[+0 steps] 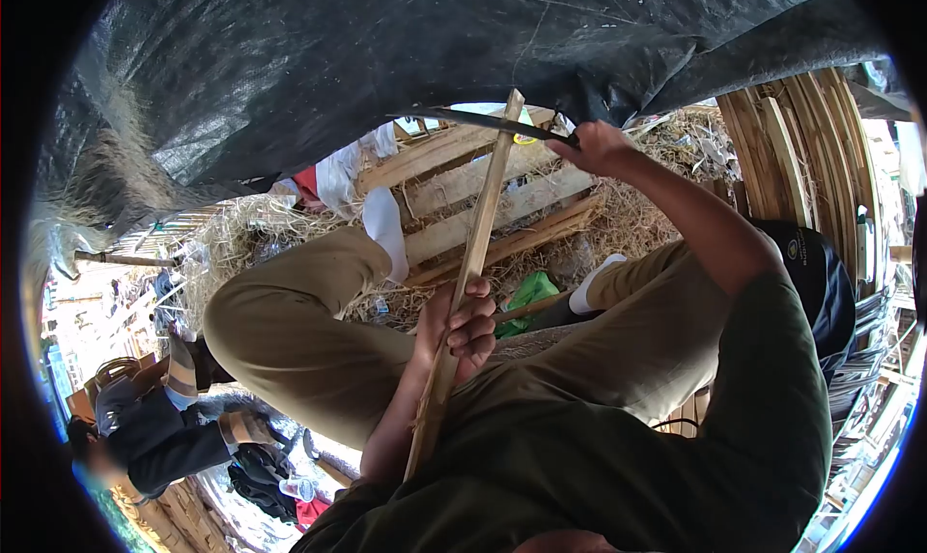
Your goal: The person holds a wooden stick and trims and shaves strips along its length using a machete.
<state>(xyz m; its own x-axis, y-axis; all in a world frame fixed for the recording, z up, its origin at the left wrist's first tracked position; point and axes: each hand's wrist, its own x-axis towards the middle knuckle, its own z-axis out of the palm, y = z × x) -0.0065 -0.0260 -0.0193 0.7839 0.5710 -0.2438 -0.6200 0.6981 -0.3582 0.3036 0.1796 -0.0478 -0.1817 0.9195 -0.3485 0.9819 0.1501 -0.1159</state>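
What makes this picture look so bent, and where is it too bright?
Head view: probably a very wide lens, with dark rounded borders; head view: glare at the far left and lower right, pale sheen on the dark tarp; head view: the wooden strip looks fairly sharp.

One wide, round-edged view from the seated person's head, facing forward and steeply down.
Standing here, I'd say it peers from close above the dark green shirt at the bottom edge, out over the khaki trousers; the left hand comes near the middle, the right hand beyond it, and black tarpaulin spans the top.
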